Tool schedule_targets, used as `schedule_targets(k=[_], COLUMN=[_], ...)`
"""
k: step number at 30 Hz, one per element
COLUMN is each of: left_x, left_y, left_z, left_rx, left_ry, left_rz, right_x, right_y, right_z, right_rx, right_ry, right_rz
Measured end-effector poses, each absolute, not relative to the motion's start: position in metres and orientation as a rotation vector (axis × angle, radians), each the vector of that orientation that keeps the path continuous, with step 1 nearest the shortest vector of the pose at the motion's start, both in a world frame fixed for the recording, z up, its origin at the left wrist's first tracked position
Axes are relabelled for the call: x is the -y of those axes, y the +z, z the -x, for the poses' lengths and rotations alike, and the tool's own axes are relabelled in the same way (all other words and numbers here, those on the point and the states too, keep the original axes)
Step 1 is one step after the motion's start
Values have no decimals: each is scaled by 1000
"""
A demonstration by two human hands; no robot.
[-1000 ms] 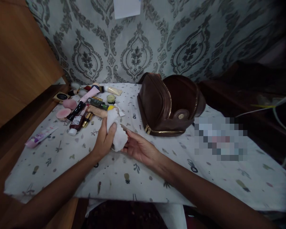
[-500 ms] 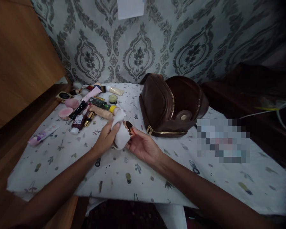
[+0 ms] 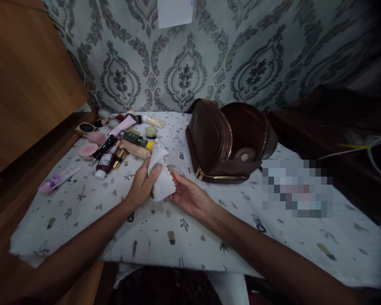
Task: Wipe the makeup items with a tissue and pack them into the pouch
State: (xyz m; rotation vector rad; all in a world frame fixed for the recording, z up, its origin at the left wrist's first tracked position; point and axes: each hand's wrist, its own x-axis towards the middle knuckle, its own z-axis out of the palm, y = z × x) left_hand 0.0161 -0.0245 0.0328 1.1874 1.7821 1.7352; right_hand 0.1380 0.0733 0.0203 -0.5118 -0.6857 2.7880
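Both of my hands meet just left of the table's middle. My left hand (image 3: 143,183) is closed on a white wipe (image 3: 162,185), its thumb pressed on top. Between the fingertips of my right hand (image 3: 190,195) is a small gold item with a scalloped edge (image 3: 172,176), perhaps a compact, turned nearly edge-on. The wipe touches its left side and hides part of it. Beyond my left hand lie a beige tube (image 3: 135,149), a dark green bottle with a yellow neck (image 3: 133,138) and a gold tube (image 3: 120,158).
An unzipped brown leather bag (image 3: 209,135) stands right of centre. More cosmetics lie at the left, among them a pink round case (image 3: 88,151), a dark red bottle (image 3: 105,163) and a purple-white tube (image 3: 59,179). A blurred-out item (image 3: 298,188) lies at the right.
The gold item has tilted from showing its dark round face to nearly edge-on. The wipe has shifted slightly against it. Everything else stays in place.
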Motion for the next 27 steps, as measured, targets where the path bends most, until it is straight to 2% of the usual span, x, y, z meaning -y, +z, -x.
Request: schedule_targets(k=[10, 15, 20, 27], left_x=[21, 23, 26, 29], left_y=[32, 31, 35, 39], left_z=[-1, 2, -5, -8], left_rx=[-1931, -1985, -1871, -1855], left_ry=[1802, 1602, 1554, 1576], left_rz=[-1346, -1446, -1650, -1782], right_x=[-75, -79, -79, -70], right_y=[19, 20, 21, 24], right_z=[-139, -139, -139, -142], right_rx=[719, 654, 607, 1112], right_ry=[2877, 2924, 2823, 2668], right_rz=[468, 458, 386, 243])
